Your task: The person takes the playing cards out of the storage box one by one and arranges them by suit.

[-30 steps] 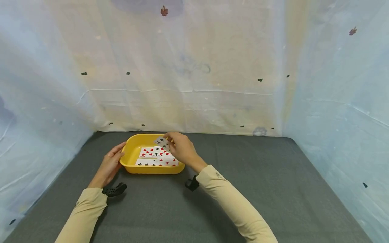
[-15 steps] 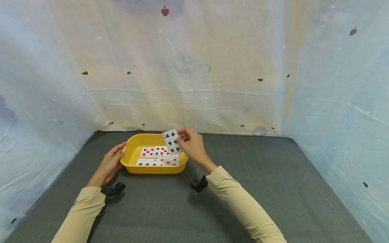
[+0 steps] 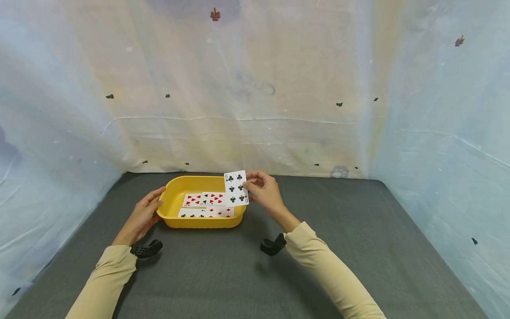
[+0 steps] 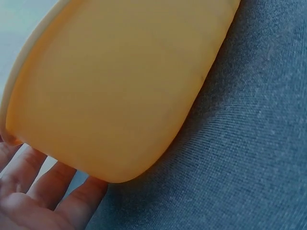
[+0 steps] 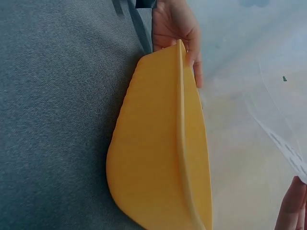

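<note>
Lifted clear of the tray now: a six of clubs [image 3: 236, 188], pinched at its right edge between thumb and fingers of the right hand [image 3: 264, 191], face toward the head camera. A second ago down among the other cards, half a second ago just rising over the far right corner; now held upright above the tray's right rim and drifted a little rightward with the hand. Seen edge-on and faint in the right wrist view, near the fingertips [image 5: 292, 203].

Left hand [image 3: 142, 215] unmoved throughout, fingers straight and laid against the left wall of the yellow tray [image 3: 170, 204], steadying it; same contact plain in the left wrist view, fingers [image 4: 45, 189] under the tray's curved corner [image 4: 120, 96].

Remaining cards [image 3: 207, 205] lying face up inside the tray, between the two hands, undisturbed.

Judged from this: one card picked out and on its way out of the tray, the rest yet to follow. Grey mat [image 3: 239, 274] underneath everything.
</note>
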{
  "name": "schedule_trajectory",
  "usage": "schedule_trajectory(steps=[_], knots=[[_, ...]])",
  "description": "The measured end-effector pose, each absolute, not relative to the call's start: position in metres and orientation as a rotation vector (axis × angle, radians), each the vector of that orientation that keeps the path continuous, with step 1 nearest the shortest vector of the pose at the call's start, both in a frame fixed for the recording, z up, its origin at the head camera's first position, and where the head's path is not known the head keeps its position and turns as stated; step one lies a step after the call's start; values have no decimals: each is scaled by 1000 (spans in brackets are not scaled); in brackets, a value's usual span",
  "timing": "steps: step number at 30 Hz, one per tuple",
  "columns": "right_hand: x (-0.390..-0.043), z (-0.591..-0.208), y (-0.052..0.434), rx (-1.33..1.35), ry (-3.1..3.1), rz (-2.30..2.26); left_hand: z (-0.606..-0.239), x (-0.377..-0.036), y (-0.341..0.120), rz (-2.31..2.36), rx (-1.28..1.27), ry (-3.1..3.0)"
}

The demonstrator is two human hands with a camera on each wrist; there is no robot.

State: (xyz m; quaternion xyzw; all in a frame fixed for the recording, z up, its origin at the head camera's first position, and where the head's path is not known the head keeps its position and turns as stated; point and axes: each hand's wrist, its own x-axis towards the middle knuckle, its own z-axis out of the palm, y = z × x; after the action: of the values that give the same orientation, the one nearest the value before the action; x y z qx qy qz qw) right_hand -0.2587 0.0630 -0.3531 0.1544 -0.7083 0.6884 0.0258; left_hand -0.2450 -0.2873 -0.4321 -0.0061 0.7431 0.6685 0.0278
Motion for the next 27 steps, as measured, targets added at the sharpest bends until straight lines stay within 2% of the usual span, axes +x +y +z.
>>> schedule_trajectory(steps=[12, 27], knots=[[-255, -355, 95, 335, -2130, 2267, -432, -245, -287, 2038, -6, 2318], [-265, -374, 138, -24, -2138, 2368, -432, -245, -290, 2049, -12, 2300]])
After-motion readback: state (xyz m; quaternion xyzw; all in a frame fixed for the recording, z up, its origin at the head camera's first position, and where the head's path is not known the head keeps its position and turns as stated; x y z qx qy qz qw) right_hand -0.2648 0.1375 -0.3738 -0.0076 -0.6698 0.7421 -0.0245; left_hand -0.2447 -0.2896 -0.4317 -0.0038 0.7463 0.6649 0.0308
